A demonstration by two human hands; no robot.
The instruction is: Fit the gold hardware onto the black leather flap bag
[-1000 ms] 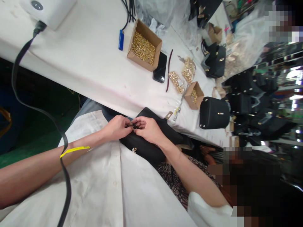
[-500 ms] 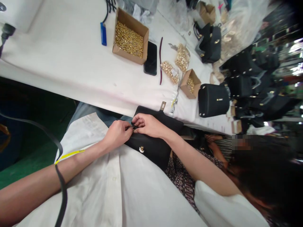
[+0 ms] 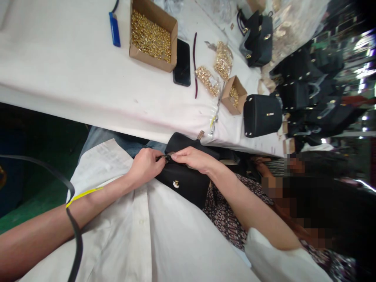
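The left hand [image 3: 147, 163] and right hand [image 3: 194, 158] pinched a small dark piece [image 3: 167, 158] at the black bag [image 3: 190, 185], between shirt [image 3: 182, 239] and desk [image 3: 88, 82]; a slack grip could have let it slip.

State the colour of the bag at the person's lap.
Black: the bag shows best in the head view, the only one.

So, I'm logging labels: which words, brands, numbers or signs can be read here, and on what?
Readable text: none.
White label on the plastic bag of gold pieces: too blurred.
Metal plate on the nearest black bag: too small.
Gold fitting on the standing handbag: too small.
Yellow strip: any print is unreadable.
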